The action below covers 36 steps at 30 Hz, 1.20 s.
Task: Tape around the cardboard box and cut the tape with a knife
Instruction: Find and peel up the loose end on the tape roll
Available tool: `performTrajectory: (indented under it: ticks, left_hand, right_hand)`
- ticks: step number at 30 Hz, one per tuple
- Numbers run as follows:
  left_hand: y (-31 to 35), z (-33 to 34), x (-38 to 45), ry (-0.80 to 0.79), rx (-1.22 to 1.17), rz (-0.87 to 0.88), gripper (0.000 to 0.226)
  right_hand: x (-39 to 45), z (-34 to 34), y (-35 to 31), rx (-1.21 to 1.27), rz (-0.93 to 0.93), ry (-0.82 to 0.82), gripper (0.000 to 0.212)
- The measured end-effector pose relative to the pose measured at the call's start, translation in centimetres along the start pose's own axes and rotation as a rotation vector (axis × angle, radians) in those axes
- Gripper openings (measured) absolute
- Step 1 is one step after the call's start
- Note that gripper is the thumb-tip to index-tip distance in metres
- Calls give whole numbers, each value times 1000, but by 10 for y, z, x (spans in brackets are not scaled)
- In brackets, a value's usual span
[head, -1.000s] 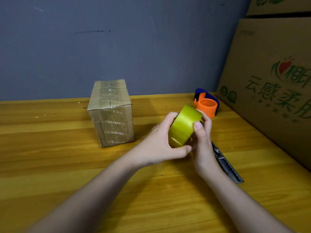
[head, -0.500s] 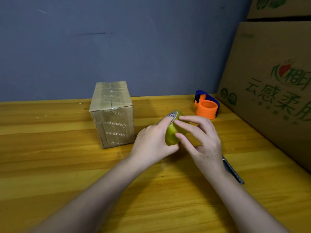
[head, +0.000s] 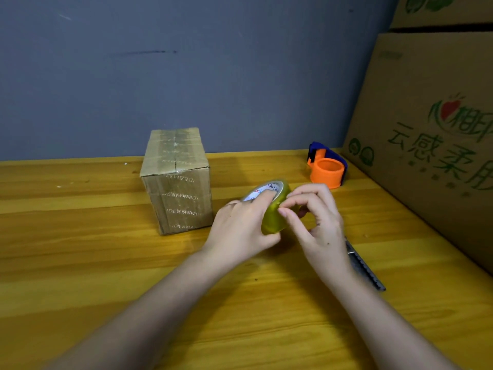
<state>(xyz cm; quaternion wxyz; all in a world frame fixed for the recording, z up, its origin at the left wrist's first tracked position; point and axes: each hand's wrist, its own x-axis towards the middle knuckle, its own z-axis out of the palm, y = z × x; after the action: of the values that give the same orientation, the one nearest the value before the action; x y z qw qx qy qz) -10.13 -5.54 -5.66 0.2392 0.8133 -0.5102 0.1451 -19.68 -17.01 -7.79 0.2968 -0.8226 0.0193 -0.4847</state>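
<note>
Since half a second ago: tape roll (head: 273, 209) has tipped a bit further, white core label now faces up more; the right hand's (head: 318, 225) fingers have curled in tighter at the roll's rim. Box unmoved.

Left hand (head: 241, 231) grips the yellow-green roll, index finger over the core, thumb under the near edge. Right hand's thumb and index finger pinch at the roll's outer surface; whether a tape end is lifted, can't tell. Roll is held above the counter (head: 80, 263), centre of the scene, just right of the cardboard box (head: 177, 182).

Box stands upright left of centre, far side, top seam already taped. Front face reads "IDEAMAN" several times, one line upside down.

Knife (head: 364, 268) lies on the counter right of the hands, mostly hidden behind the right wrist; dark ridged handle shows. Orange and blue tape dispenser (head: 326, 169) far right, near the wall. Big carton (head: 426, 129) on the right: green Chinese print, red heart-apple logo. Core label print is too small to read.
</note>
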Motion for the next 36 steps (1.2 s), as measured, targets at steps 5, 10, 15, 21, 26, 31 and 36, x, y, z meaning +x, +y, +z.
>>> performTrajectory:
  ticks: [5, 10, 15, 21, 26, 31, 36]
  left_hand:
    - [-1, 1, -1, 0, 42, 39, 66]
    - [0, -3, 0, 18, 89, 93, 57]
    - [-1, -1, 0, 46, 149, 119, 53]
    - [0, -5, 2, 17, 173, 133, 52]
    - [9, -9, -1, -17, -5, 70, 53]
    - [8, -5, -1, -13, -67, 20, 54]
    - [8, -4, -1, 10, 57, 41, 57]
  right_hand:
    - [0, -1, -1, 44, 39, 21, 22]
    - [3, -5, 0, -16, -14, 18, 10]
    - [1, -4, 2, -244, -107, -4, 22]
    - [3, -1, 4, -339, -129, -49, 14]
    - [4, -4, 5, -349, -209, -32, 7]
    - [1, -5, -1, -193, -120, 59, 22]
    - [3, -4, -2, -36, 2, 37, 21]
